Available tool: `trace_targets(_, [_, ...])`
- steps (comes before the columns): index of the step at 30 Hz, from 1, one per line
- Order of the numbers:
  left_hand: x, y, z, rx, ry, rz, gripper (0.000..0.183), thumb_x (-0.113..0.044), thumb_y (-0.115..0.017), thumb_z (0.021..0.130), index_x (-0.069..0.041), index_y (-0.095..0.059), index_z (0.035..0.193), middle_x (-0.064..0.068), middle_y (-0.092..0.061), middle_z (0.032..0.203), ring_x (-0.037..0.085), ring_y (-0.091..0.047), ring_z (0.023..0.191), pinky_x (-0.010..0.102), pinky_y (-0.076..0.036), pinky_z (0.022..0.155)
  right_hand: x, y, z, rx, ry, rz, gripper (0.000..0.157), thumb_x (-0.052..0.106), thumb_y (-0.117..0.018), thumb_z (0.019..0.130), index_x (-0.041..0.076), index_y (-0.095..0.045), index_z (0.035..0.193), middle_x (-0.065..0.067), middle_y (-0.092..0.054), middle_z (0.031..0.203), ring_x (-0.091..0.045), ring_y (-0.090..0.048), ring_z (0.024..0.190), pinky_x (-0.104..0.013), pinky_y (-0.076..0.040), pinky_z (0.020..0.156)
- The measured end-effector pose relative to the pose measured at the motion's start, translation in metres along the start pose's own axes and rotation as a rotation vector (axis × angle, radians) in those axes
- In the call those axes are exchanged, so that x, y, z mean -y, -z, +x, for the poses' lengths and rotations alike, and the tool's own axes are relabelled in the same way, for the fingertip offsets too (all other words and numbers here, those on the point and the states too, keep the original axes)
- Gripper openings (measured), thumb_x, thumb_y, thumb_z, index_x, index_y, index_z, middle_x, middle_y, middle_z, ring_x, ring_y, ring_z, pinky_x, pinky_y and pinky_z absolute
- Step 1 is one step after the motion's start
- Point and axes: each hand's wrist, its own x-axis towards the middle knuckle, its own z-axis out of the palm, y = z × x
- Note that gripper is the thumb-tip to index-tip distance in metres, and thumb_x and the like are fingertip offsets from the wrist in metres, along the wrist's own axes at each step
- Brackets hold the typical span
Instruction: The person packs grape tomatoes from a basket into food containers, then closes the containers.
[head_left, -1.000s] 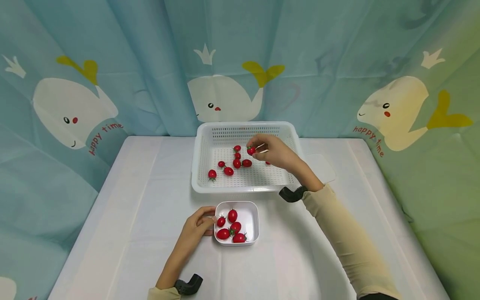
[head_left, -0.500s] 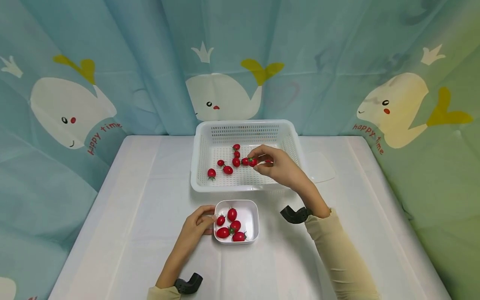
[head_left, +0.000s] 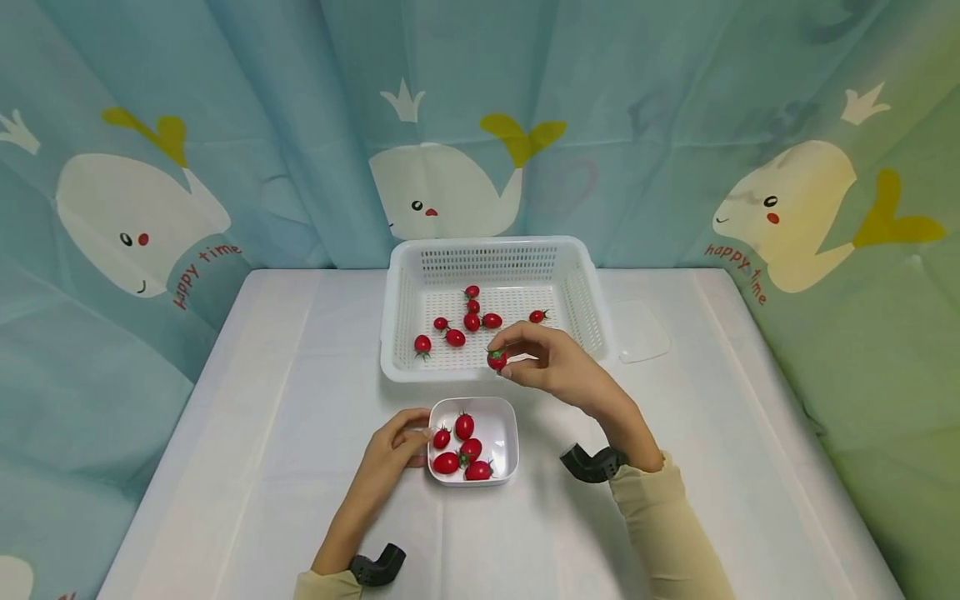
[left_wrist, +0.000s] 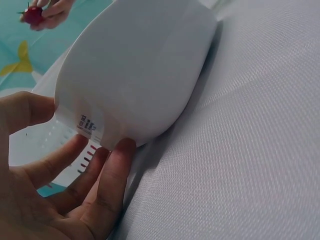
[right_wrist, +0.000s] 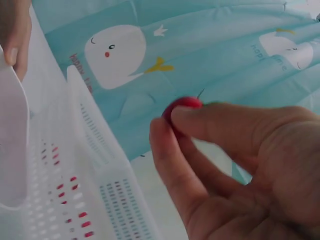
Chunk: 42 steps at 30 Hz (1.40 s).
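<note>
My right hand pinches a cherry tomato with a green stem between thumb and fingertips, above the front rim of the white perforated basket. The same tomato shows blurred in the right wrist view. With curled fingers, my left hand holds the left wall of a small white container, which has several cherry tomatoes inside. In the left wrist view, its fingertips lie against the container's outer wall. More cherry tomatoes lie scattered on the basket floor.
A thin clear lid-like sheet lies right of the basket on the white-covered table. Behind the basket hangs a blue curtain printed with whales. The container stands just in front of the basket.
My right hand has brought the tomato from inside the basket toward me, to its front rim. A tomato at the basket's right is now uncovered. My left hand has stayed at the container.
</note>
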Motion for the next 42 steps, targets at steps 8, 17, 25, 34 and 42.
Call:
trace_targets(8, [0.001, 0.0, 0.001, -0.003, 0.001, -0.008, 0.038, -0.02, -0.065, 0.101, -0.006, -0.063, 0.136, 0.017, -0.069, 0.131, 0.021, -0.07, 0.107, 0.026, -0.063, 0.079, -0.011, -0.009, -0.01, 0.092, 0.001, 0.042, 0.026, 0.002, -0.068, 0.097, 0.008, -0.068, 0.121, -0.011, -0.068, 0.121, -0.025, -0.067, 0.117, -0.028, -0.06, 0.091])
trace_targets(17, [0.001, 0.0, 0.001, -0.003, 0.0, -0.001, 0.037, -0.021, -0.065, 0.101, -0.007, -0.064, 0.136, 0.017, -0.07, 0.131, 0.021, -0.069, 0.107, 0.025, -0.063, 0.08, -0.026, -0.018, -0.015, 0.19, -0.014, 0.057, 0.028, -0.005, -0.065, 0.095, 0.005, -0.066, 0.122, -0.013, -0.065, 0.123, -0.024, -0.067, 0.115, -0.027, -0.06, 0.093])
trace_targets(25, [0.0, 0.0, 0.0, -0.007, 0.006, -0.009, 0.038, -0.021, -0.065, 0.101, -0.008, -0.063, 0.136, 0.016, -0.068, 0.133, 0.022, -0.069, 0.109, 0.026, -0.063, 0.08, -0.039, -0.025, -0.017, 0.245, -0.031, 0.03, 0.028, -0.003, -0.066, 0.096, 0.007, -0.067, 0.122, -0.014, -0.067, 0.119, -0.019, -0.066, 0.111, -0.024, -0.059, 0.092])
trace_targets(34, [-0.001, 0.001, -0.002, -0.003, 0.005, -0.012, 0.037, -0.022, -0.065, 0.101, -0.008, -0.064, 0.136, 0.016, -0.069, 0.131, 0.022, -0.069, 0.109, 0.026, -0.063, 0.08, -0.048, -0.039, -0.013, 0.291, -0.03, -0.118, 0.033, -0.004, -0.063, 0.095, 0.014, -0.069, 0.122, -0.005, -0.071, 0.12, -0.017, -0.066, 0.108, -0.025, -0.057, 0.096])
trace_targets(42, [0.0, 0.0, -0.001, -0.004, 0.004, -0.023, 0.037, -0.021, -0.066, 0.101, -0.008, -0.064, 0.135, 0.016, -0.069, 0.131, 0.021, -0.069, 0.108, 0.027, -0.063, 0.079, -0.048, -0.049, -0.005, 0.296, -0.036, -0.219, 0.033, -0.001, -0.068, 0.094, 0.016, -0.07, 0.123, -0.001, -0.072, 0.118, -0.013, -0.065, 0.102, -0.024, -0.058, 0.091])
